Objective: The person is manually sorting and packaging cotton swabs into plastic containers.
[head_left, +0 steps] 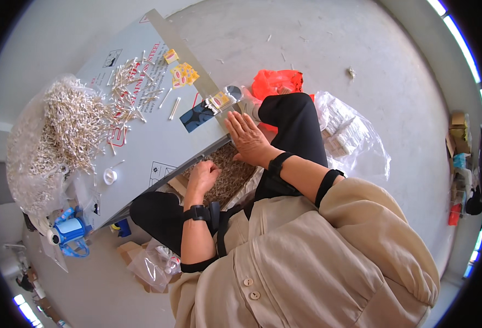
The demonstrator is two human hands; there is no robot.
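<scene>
My left hand [202,177] is closed just below the near edge of the steel-look table [137,147], its fingers curled; whatever they hold, if anything, is hidden. Beneath it stands an open box of brown-looking cotton swabs [227,177], partly covered by my hands. My right hand [250,140] is open, fingers stretched out, palm down beside the table's corner. Just beyond its fingertips, a small clear packet of cotton swabs with a yellow label [219,100] rests at the edge. Several yellow cards [184,75] and loose cotton swabs [174,108] lie farther up the tabletop.
A large clear bag spills a heap of cotton swabs [74,126] over the table's left side. Close to it are a small white round piece [109,176] and a blue bottle [71,229]. Beyond my right knee lie a red bag [276,83] and a clear bag of white packs [345,134].
</scene>
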